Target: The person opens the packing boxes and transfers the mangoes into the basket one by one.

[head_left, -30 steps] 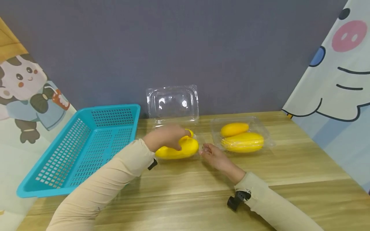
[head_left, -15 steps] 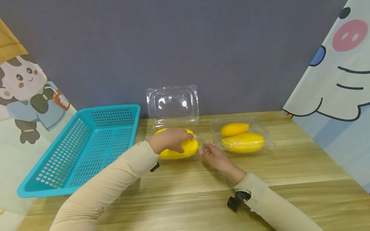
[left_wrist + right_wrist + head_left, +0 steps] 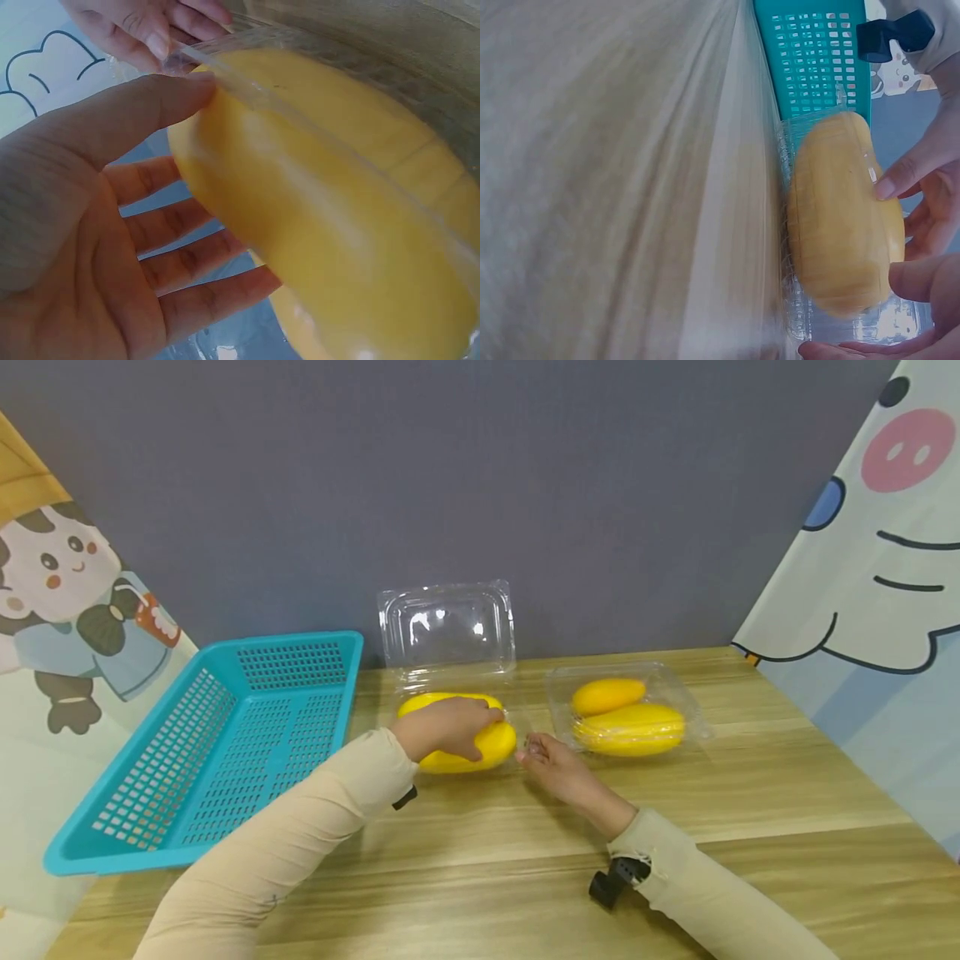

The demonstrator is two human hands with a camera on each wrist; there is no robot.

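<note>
My left hand [image 3: 453, 727] grips the front yellow mango-like fruit [image 3: 497, 745], its thumb on the near side and fingers behind, as the left wrist view shows. That fruit lies in a clear plastic clamshell box [image 3: 522, 720] whose lid [image 3: 450, 647] stands raised against the backdrop. A second yellow fruit [image 3: 417, 701] lies behind it, partly hidden by the hand. My right hand [image 3: 558, 768] pinches the box's right front corner. In the right wrist view the thumb of that hand [image 3: 922, 300] is near the end of the yellow fruit [image 3: 836, 217].
At right stands another clear box [image 3: 671, 681] with an orange-yellow oval fruit [image 3: 609, 696] and a longer yellow fruit [image 3: 632, 731]. A teal perforated basket [image 3: 258, 752] is at left. Behind the wooden table [image 3: 480, 877] rises a grey backdrop [image 3: 630, 510].
My left hand has shifted slightly right over the front fruit, and more of the rear fruit shows. The right hand, the raised lid and the other box have stayed put.
</note>
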